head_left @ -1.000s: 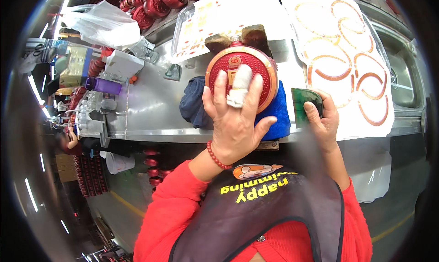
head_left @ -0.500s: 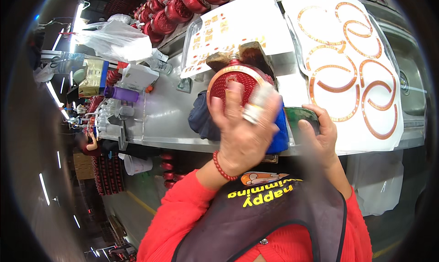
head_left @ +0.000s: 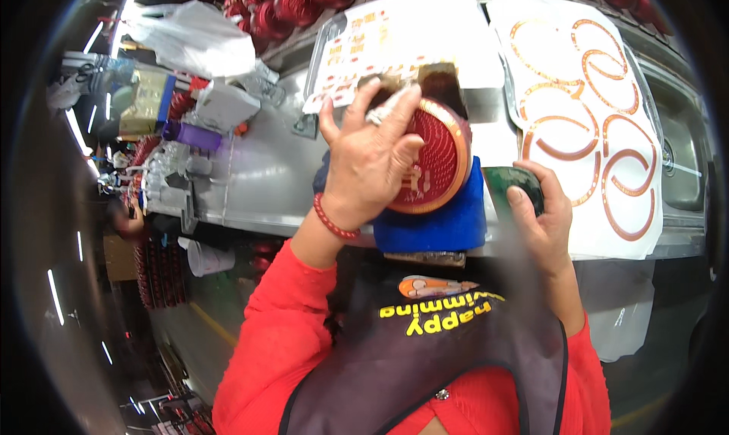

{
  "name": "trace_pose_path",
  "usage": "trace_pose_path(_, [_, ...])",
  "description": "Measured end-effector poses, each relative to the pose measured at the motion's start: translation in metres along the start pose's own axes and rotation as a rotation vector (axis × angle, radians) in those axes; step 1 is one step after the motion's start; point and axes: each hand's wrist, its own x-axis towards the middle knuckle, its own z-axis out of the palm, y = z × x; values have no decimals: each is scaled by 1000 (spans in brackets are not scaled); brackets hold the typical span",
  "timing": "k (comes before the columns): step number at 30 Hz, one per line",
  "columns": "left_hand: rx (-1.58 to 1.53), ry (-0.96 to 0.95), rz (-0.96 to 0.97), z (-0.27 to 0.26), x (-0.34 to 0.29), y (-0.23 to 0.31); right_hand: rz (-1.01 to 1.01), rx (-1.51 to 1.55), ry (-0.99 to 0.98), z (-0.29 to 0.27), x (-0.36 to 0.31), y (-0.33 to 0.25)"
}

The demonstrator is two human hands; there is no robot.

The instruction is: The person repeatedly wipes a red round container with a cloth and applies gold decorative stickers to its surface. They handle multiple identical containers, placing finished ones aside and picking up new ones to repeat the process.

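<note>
Across the person's chest, a dark apron [head_left: 456, 382] carries 2 lines of yellow lettering [head_left: 449, 319], upside down to the camera, beside an orange cartoon. Red sleeves lead up to both hands. The right hand [head_left: 547, 211], bent at the wrist, pinches a glossy green piece [head_left: 503, 183] between thumb and fingers just above the worktop's front edge. The left hand [head_left: 364, 165], wearing a red bead bracelet [head_left: 330, 218], lies palm down over the left part of a round red vessel [head_left: 440, 150], its fingers wide apart; how hard it presses I cannot tell. A white wrap covers part of a finger. The vessel sits on a blue cloth [head_left: 433, 226] against 2 dark blocks [head_left: 439, 78], its studded face ringed in copper, with a gold emblem too small to read. To the right, a white sheet [head_left: 592, 230] bears copper ring arcs [head_left: 566, 156] with tiny marks; beyond the blocks, a clear tray [head_left: 317, 66] holds another sheet with small gold and red decals [head_left: 357, 47]. Farther off are a steel sink [head_left: 683, 169], a purple bottle [head_left: 192, 135], a plastic bag [head_left: 194, 36] and more red vessels [head_left: 295, 8]
</note>
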Motion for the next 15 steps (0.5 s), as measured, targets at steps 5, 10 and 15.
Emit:
trace_pose_path(5, [-259, 187, -123, 13, -45, -16, -187, -63, -242, 23, 6, -9])
trace_pose_path(10, [-518, 331, -218, 37, -89, -12, -416, -338, 117, 35, 14, -10])
trace_pose_path(15, [-768, 245, -316, 61, -108, -3, -289, -299, -27, 45, 3, -12])
